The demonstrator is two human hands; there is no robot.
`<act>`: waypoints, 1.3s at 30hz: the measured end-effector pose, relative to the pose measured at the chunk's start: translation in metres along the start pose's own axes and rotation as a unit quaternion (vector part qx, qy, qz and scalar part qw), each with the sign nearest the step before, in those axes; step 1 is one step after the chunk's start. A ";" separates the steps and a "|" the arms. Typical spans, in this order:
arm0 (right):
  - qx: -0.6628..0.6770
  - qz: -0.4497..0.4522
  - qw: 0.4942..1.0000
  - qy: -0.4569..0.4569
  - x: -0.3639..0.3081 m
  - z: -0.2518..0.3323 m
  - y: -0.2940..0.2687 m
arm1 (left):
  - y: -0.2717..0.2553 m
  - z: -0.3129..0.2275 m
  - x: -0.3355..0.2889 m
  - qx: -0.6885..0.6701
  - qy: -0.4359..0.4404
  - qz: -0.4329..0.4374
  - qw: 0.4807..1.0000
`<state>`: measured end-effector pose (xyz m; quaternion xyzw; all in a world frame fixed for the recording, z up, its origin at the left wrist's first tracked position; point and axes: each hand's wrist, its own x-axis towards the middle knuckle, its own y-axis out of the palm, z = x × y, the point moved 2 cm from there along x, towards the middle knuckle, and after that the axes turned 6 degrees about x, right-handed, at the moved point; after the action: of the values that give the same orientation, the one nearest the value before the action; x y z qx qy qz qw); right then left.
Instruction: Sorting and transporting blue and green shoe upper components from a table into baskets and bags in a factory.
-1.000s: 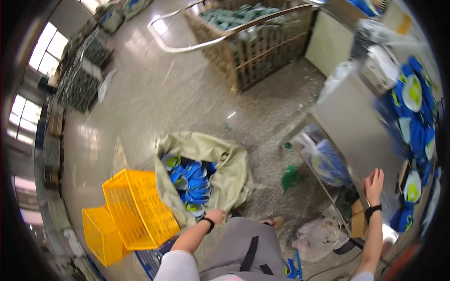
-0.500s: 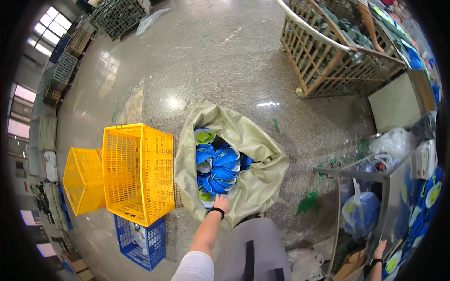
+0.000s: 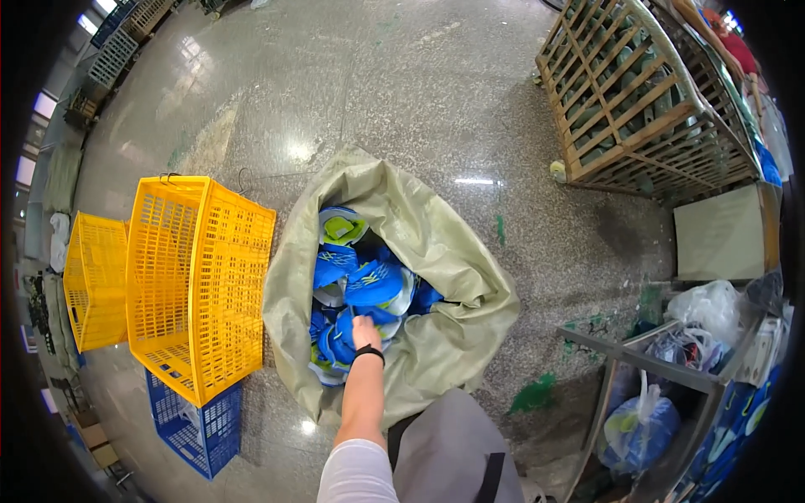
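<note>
A large olive-green sack stands on the floor before me, its mouth folded wide apart. Inside lies a heap of blue shoe uppers, some showing white edges and lime-green linings. My left hand reaches down into the near part of the heap, a black band round its wrist. Its fingers are closed on a blue shoe upper, with the fingertips partly hidden. My right hand is out of the picture.
Left of the sack stand yellow plastic crates and a blue crate. A wooden slatted cage full of dark green items is at the far right. A metal-framed bench holds plastic bags at the right. Another person is beyond the cage.
My left hand has moved further into the sack, from the heap's near edge onto the uppers. My right hand, seen by the bench before, has left the picture. The view has shifted.
</note>
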<state>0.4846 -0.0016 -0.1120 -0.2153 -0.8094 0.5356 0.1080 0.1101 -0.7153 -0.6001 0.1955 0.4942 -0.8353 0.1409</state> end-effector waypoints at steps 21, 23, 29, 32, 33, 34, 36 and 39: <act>0.257 0.073 0.956 0.121 0.007 0.199 0.050 | -0.433 0.548 -0.304 -0.819 -0.040 -0.383 0.427; 0.369 0.285 0.881 -0.076 0.031 0.315 -0.032 | -0.408 0.597 -0.331 -0.811 -0.025 -0.404 0.423; 0.449 0.374 0.756 -0.294 0.015 0.561 -0.090 | -0.315 0.690 -0.328 -0.765 -0.169 -0.460 0.417; 0.425 0.401 0.755 -0.299 0.000 0.639 -0.077 | -0.259 0.702 -0.291 -0.770 -0.220 -0.431 0.416; 0.411 0.411 0.756 -0.301 -0.006 0.658 -0.065 | -0.237 0.701 -0.274 -0.780 -0.250 -0.400 0.410; 0.326 0.446 0.769 -0.321 -0.007 0.681 -0.056 | -0.213 0.699 -0.258 -0.787 -0.280 -0.368 0.407; 0.181 0.452 0.791 -0.372 -0.006 0.712 -0.026 | -0.155 0.679 -0.227 -0.796 -0.308 -0.319 0.412; 0.041 0.419 0.793 -0.439 0.009 0.749 0.011 | -0.032 0.637 -0.193 -0.828 -0.366 -0.236 0.352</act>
<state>0.1753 -0.6083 -0.4241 -0.2706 -0.5772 0.5984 -0.4853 0.1474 -1.2529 -0.2080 -0.4701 0.8606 0.0104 0.1957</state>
